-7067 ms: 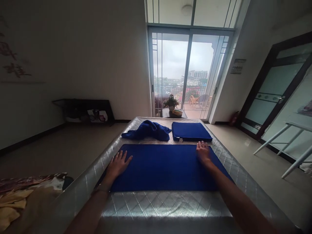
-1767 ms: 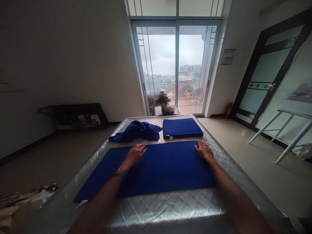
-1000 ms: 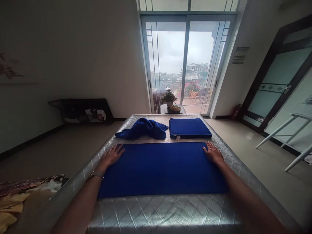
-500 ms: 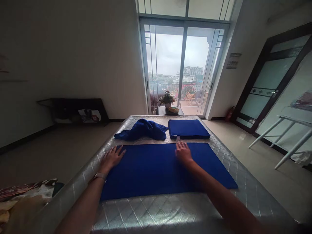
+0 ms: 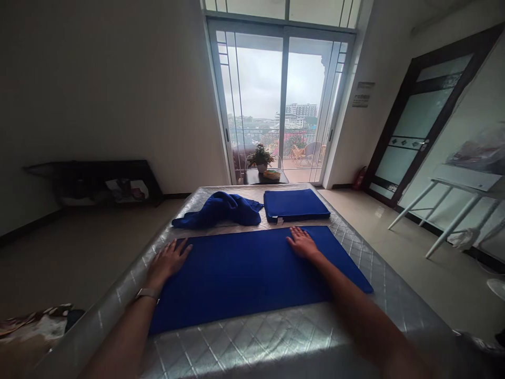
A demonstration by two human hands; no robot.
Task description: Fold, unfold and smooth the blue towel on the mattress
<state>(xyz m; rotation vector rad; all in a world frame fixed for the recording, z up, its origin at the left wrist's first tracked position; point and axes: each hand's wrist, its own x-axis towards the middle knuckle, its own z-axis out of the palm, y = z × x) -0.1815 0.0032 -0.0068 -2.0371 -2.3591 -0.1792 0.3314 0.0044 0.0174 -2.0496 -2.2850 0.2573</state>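
Note:
A flat blue cloth point(image 5: 236, 276), folded into a long rectangle, lies across the mattress in front of me. My left hand point(image 5: 168, 260) rests open on its far left corner, fingers apart. On the far right part of the cloth, my right hand point(image 5: 303, 242) lies flat and open, palm down. Beyond the cloth, a crumpled blue cloth point(image 5: 223, 209) sits in a heap on the left. To the right of that heap is a neat stack of folded blue cloths point(image 5: 296, 204) with a small white tag at its front edge.
The silvery quilted mattress point(image 5: 244, 342) spans the middle. Past its far end stands a small table with a potted plant point(image 5: 261, 157), before a glass sliding door point(image 5: 252, 95). At right are a white-legged stand point(image 5: 453, 221) and a dark-framed door point(image 5: 426, 126); a dark low rack point(image 5: 106, 181) is at left.
My right hand has slid to the right along the cloth's far edge. The left hand stays at the left corner. The whole view has turned slightly right.

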